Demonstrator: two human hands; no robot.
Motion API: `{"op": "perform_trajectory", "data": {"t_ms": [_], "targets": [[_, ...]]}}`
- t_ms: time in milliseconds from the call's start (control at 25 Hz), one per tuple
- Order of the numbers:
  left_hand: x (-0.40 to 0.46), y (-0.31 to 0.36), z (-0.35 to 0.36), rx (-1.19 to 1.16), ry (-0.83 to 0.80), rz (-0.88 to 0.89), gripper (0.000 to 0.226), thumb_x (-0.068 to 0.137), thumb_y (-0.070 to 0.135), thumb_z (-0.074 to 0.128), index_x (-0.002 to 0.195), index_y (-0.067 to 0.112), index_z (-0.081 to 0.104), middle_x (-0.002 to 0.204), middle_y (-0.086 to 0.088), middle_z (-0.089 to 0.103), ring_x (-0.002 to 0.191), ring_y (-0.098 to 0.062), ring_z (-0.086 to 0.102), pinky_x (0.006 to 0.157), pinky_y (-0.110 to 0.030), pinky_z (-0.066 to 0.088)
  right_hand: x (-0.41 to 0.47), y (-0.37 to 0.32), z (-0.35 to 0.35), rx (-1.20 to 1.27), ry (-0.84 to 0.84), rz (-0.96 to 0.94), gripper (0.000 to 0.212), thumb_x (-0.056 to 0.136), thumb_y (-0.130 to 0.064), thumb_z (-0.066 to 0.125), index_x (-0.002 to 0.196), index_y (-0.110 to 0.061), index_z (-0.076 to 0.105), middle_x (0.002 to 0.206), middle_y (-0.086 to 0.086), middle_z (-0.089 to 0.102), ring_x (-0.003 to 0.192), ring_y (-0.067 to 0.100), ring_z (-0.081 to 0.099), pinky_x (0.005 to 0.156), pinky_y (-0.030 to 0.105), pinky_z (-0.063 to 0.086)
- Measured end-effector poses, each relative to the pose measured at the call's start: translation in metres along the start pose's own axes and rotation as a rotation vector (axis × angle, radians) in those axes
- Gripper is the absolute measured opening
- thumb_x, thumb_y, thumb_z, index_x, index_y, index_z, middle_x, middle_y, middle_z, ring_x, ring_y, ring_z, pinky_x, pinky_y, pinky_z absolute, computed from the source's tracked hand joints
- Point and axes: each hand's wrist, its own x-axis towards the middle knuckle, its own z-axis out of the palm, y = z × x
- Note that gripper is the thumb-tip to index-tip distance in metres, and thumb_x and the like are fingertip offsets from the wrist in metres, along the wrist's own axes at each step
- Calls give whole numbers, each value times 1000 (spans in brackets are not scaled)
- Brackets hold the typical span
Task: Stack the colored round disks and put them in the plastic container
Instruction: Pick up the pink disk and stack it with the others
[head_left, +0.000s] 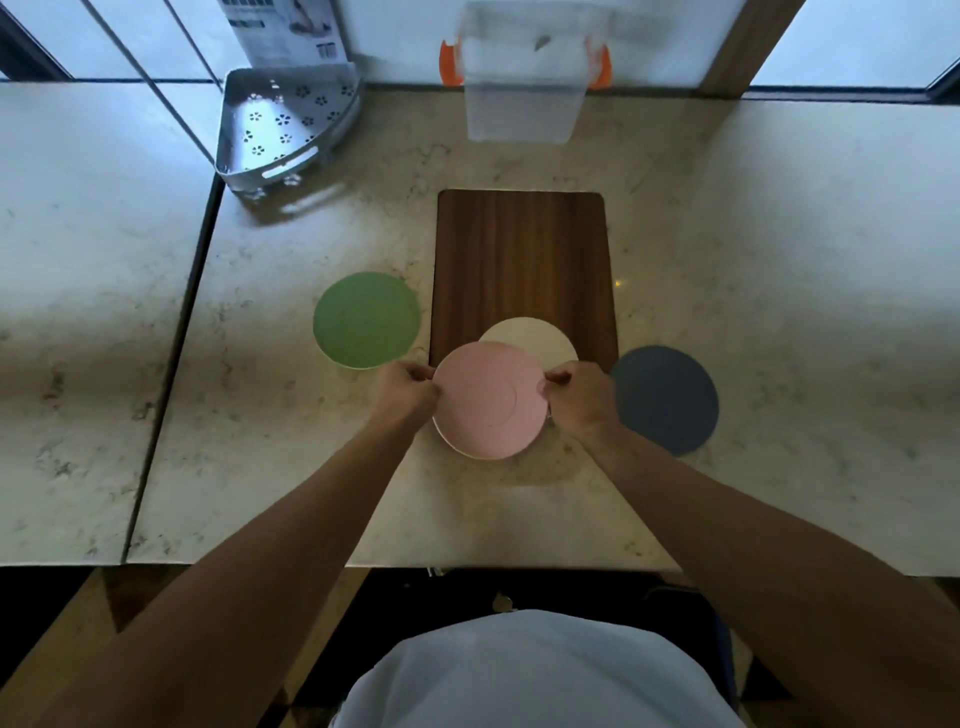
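Note:
A pink disk is held between both hands just in front of the wooden board. My left hand pinches its left rim and my right hand pinches its right rim. A cream disk lies on the board's near end, partly hidden behind the pink one. A green disk lies on the counter left of the board. On the right lies a dark blue disk, touching nothing. The clear plastic container with orange latches stands at the back of the counter.
A grey perforated corner rack stands at the back left, with a printed box behind it. A seam in the marble counter runs along the left. The counter's front edge is close to my body.

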Motion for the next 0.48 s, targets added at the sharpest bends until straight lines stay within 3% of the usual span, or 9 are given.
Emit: {"op": "perform_trajectory", "data": {"t_ms": [120, 200, 480], "targets": [[16, 22, 23, 0, -14, -17, 22, 73, -1, 65, 90, 10, 75, 93, -9, 73, 92, -28, 66, 87, -46, 57, 31, 5, -15, -39, 28, 5, 28, 89, -22, 68, 114, -11, 71, 114, 8, 73, 106, 25, 66, 89, 30, 49], [22, 28, 35, -10, -20, -45, 24, 73, 0, 66, 91, 12, 75, 94, -9, 72, 90, -28, 68, 81, -50, 59, 45, 8, -20, -66, 31, 8, 26, 89, -23, 67, 113, -12, 72, 112, 7, 73, 102, 24, 67, 81, 27, 47], [40, 39, 61, 33, 6, -55, 21, 73, 0, 65, 85, 16, 73, 86, -3, 69, 87, -26, 68, 80, -48, 60, 75, 18, -24, -121, 12, 38, 23, 94, -20, 61, 114, -13, 70, 115, 6, 71, 103, 22, 66, 82, 26, 47]]}}
